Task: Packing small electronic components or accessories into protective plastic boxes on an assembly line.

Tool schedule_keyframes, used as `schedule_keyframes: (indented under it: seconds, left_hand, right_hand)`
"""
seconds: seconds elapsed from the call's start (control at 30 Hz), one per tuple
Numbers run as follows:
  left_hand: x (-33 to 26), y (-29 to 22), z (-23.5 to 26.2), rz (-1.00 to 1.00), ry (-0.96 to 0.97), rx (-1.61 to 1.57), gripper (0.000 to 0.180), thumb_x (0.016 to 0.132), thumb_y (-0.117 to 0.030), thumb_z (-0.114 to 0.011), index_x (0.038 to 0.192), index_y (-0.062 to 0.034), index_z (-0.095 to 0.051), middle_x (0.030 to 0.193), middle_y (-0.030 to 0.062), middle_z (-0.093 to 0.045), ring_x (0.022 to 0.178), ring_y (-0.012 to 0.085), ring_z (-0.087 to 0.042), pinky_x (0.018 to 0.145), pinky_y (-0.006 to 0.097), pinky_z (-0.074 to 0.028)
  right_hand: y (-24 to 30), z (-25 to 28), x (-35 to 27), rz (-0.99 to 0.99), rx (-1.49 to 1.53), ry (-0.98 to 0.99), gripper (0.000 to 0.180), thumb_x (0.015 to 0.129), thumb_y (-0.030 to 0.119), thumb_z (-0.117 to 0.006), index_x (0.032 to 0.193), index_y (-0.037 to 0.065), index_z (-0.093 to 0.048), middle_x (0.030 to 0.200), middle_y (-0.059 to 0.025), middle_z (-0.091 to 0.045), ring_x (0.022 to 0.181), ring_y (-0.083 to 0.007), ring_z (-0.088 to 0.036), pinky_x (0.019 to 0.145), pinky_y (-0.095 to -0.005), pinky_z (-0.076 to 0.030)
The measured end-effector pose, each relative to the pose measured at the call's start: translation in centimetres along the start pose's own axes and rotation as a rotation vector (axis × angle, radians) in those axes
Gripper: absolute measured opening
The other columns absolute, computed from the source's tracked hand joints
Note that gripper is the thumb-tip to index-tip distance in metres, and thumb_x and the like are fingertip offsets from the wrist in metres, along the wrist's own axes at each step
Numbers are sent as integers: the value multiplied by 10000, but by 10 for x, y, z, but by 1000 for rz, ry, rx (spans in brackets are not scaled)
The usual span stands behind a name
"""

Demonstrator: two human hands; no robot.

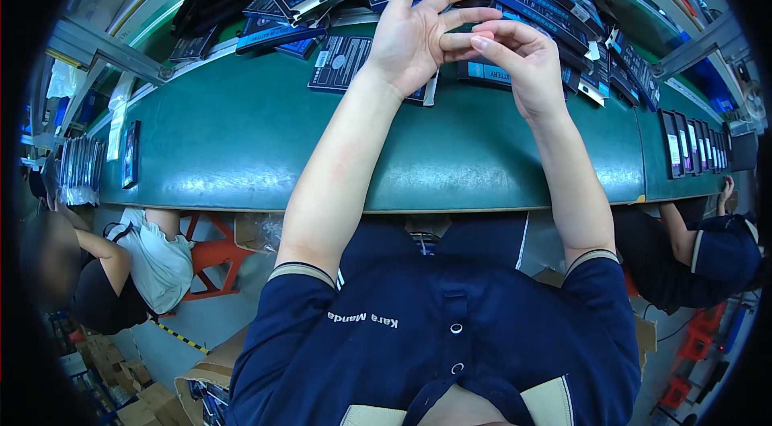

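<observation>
My left hand [404,42] is raised over the far side of the green table [265,137], palm up and fingers spread, with nothing lying in it. From the right, my right hand [532,68] meets it, thumb and fingers pinched at the tip of one of the left fingers. Whether anything small sits in that pinch I cannot make out. Below the left hand lies a flat black box [339,56] with a white line pattern. A black box with a blue edge [482,73] lies under the right hand, partly hidden by it.
Piles of black and blue flat boxes [547,12] line the table's far edge. One narrow box [130,154] lies at the left, near a stack of sleeved items [80,171]. Black trays [683,145] stand in a row at the right. Other people sit at both sides.
</observation>
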State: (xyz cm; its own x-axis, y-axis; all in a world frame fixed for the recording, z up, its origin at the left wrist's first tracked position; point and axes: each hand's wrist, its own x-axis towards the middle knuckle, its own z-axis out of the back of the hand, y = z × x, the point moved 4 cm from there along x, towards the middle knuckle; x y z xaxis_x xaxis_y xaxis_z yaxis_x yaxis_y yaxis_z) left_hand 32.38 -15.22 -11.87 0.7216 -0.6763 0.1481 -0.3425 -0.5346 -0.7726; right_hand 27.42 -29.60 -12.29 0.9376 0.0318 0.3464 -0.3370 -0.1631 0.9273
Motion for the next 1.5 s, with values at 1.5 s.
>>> schedule_keyframes:
  seconds: [1.5]
  left_hand:
    - [6,0,17,50,308,-361,779,976,-635,-285,1368,17,-456,1220,224,-630,1032,356,-682,942,461,-527]
  right_hand:
    - [-6,6,8,-130,196,104,176,852,83,-719,997,-15,-702,936,-83,-714,828,-147,-674,810,-261,-519]
